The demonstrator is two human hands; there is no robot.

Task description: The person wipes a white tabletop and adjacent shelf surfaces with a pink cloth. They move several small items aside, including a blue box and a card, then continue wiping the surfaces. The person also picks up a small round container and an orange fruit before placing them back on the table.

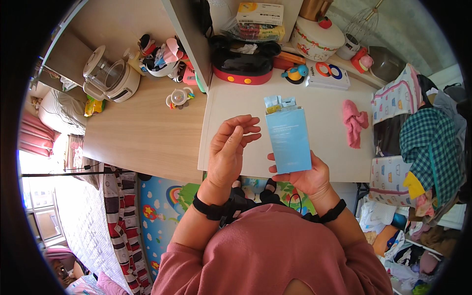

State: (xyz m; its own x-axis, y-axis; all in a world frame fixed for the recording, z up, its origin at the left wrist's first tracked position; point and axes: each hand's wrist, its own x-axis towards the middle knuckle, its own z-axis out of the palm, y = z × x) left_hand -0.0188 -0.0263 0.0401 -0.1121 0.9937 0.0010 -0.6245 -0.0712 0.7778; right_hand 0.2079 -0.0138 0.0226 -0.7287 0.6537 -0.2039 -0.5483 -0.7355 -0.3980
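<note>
A light blue carton is held upright in my right hand, which grips its lower end with the fingers behind it and the thumb at the side. Several slim sachets stick out of the carton's open top. My left hand is raised just left of the carton, apart from it. Its fingers are loosely curved and separated, and nothing shows in them. Both hands are over the front part of the white tabletop.
A pink cloth lies right of the carton. Behind stand a black-and-red mouse-eared box, a toy duck and a white box. On the wooden desk sit a rattle and a kettle appliance. Clothes are heaped at right.
</note>
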